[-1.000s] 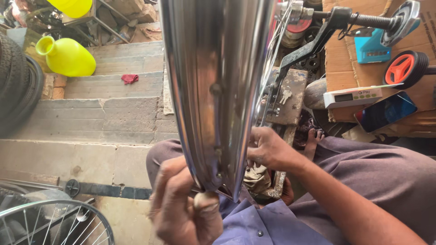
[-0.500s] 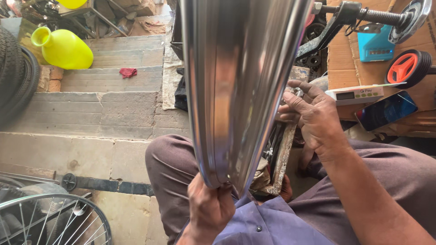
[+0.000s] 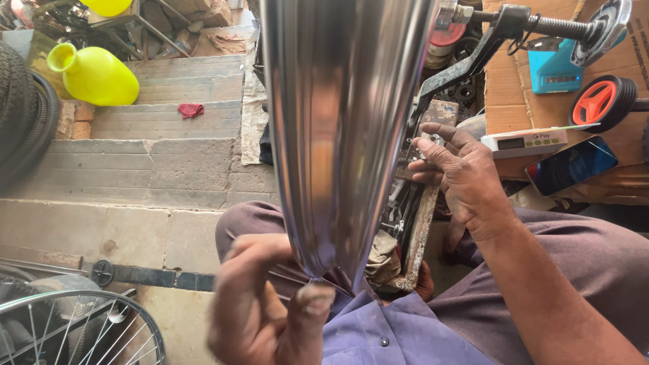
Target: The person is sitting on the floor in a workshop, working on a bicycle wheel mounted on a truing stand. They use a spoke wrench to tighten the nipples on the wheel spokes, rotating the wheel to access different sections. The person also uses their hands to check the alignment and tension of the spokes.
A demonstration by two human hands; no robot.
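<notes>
Here we pinch the shiny metal rim (image 3: 341, 128) with our left hand (image 3: 267, 304) at six o'clock; our right hand (image 3: 460, 172) hovers spread at three o'clock.

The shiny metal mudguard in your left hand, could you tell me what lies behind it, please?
Behind the mudguard, stone steps and a wooden tool tray show at its sides; whatever lies directly behind is covered.

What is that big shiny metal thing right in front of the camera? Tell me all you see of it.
The metal strip is long, curved and polished, chrome-like, with lengthwise ridges mirroring the surroundings. It stands nearly upright, narrowing downward to the lap. The left hand pinches its lower end; the right hand is off to its side, apart.
</notes>
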